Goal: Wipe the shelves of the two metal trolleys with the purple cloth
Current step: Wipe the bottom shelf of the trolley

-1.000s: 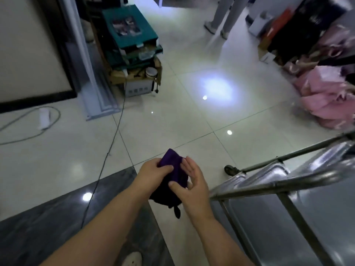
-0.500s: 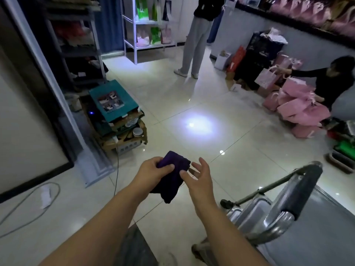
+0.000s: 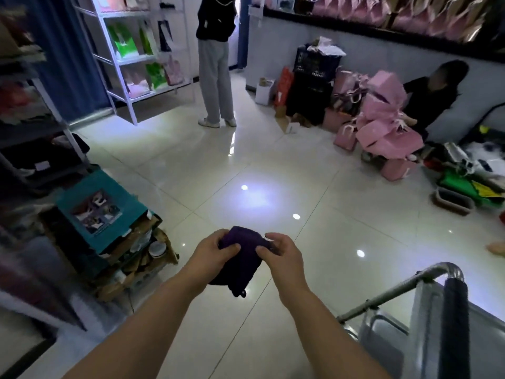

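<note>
While both hands meet at frame centre, entries run as follows.

- Dark purple folded fabric cloth (image 3: 240, 259): held in the air above the glossy pale tiled floor (image 3: 355, 214), lower end hanging free.
- Left hand (image 3: 211, 251): fingers and thumb curled round the cloth's upper left edge.
- Right hand (image 3: 281, 254): thumb and forefinger pinching the upper right corner.
- Silver tubular metal trolley (image 3: 422, 318): five o'clock, apart from the cloth.
- Teal flat box on stacked brown cardboard (image 3: 101, 212): nine o'clock.
- Heap of pink paper gift bags (image 3: 388, 132): two o'clock, with a seated person in black (image 3: 431, 97) beside it.
- White metal shelf rack (image 3: 131, 64): eleven o'clock.
- Standing person in grey trousers (image 3: 216, 64): twelve o'clock.
</note>
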A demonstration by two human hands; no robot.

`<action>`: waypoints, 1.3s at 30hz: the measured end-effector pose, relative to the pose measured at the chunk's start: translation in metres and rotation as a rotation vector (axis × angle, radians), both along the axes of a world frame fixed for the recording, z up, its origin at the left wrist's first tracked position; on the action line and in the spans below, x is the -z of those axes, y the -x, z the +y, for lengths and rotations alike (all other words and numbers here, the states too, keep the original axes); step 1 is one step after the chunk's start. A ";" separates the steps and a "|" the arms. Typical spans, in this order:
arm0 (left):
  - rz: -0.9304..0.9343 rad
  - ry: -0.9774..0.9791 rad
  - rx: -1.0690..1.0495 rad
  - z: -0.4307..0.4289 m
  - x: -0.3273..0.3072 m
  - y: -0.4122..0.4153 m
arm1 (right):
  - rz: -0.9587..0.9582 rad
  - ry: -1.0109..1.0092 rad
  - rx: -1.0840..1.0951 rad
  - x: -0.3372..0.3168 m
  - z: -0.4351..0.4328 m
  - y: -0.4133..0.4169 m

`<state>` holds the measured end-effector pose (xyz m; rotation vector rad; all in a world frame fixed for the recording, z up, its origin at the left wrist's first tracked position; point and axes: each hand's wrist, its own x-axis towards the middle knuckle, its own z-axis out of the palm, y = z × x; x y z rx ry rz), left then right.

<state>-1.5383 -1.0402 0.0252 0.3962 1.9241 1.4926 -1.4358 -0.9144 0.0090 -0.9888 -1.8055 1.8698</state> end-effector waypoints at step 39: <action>0.894 -0.048 1.278 0.744 -0.007 0.083 | -0.014 0.136 1.177 -0.013 0.592 0.061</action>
